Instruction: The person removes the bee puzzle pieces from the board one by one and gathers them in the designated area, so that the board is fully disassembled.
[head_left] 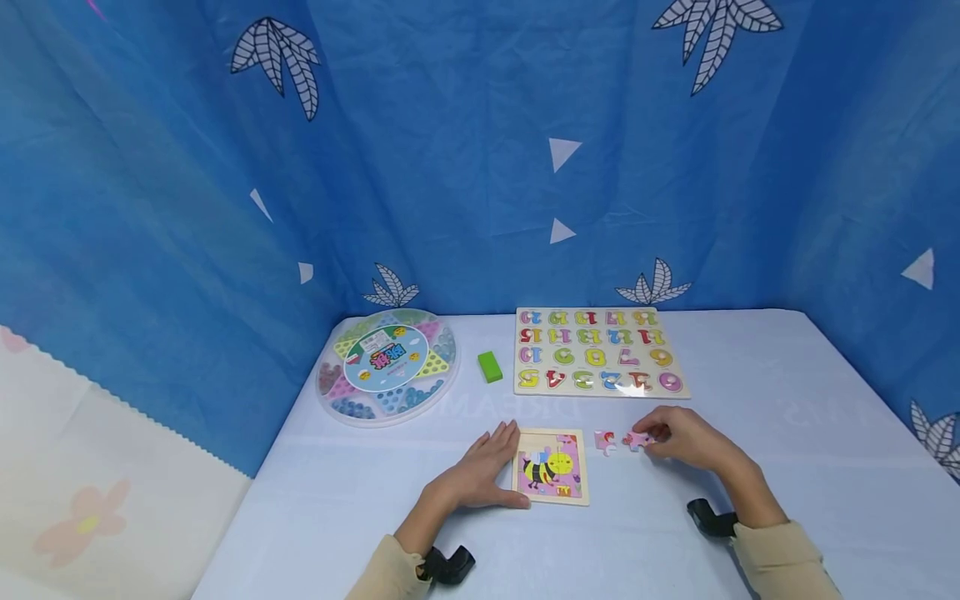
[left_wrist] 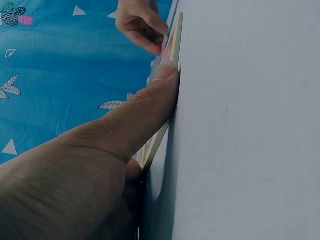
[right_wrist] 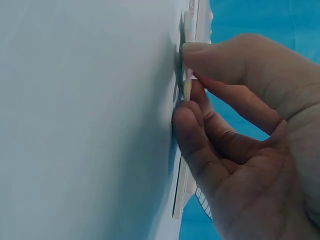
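Evidently, the bee jigsaw puzzle (head_left: 553,467) is lying mostly assembled inside its square wooden tray (head_left: 585,479), which is resting on the white-covered surface (head_left: 300,533) between the 2 hands. The bee's striped body and yellow head are already showing in place, while bare wood is appearing toward the tray's far-left corner. What is seemingly left is fitting 2 pieces: a loose pink jigsaw piece (head_left: 604,440) is lying just beside the tray's right edge, and a pink jigsaw piece with a red detail (head_left: 635,441) is being pinched by the right hand (head_left: 686,437), its thumb and fingertips closing on the edges. The left hand (head_left: 480,475) is spreading wide, gripping nothing, its extended fingers and thumb touching the tray's left and near edges, probably steadying it. Farther back, a number peg puzzle board (head_left: 600,393), a green rectangular block (head_left: 490,367) and a round marble board game (head_left: 386,358) are lying apart from the hands, seemingly playing no part in this work.
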